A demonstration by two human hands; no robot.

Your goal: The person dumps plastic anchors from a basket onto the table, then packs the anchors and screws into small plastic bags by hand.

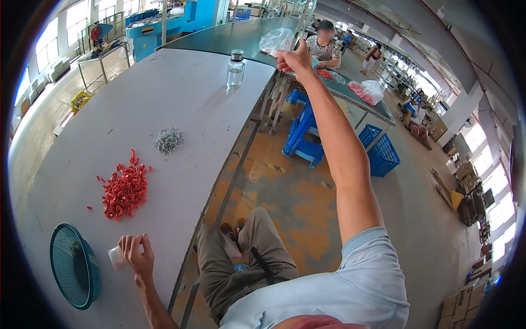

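Note:
My right arm is stretched far out, and my right hand [298,59] is raised in the air near the far table, thumb up and fingers partly bent, with nothing visible in it. On the pale table my left hand [138,256] has its fingers curled at a small clear plastic bag [116,256], which it seems to grip at the edge. Beside it stands a tilted teal plastic basket [90,268]. Beyond lie a heap of small red plastic parts [125,192] and a smaller pile of grey metal pieces [169,141].
A clear bottle [235,70] stands at the table's far end. Blue stools [304,134] and a blue crate [378,151] are on the floor. Another person [324,46] sits at the green table [208,38], near plastic bags [368,91] and red parts.

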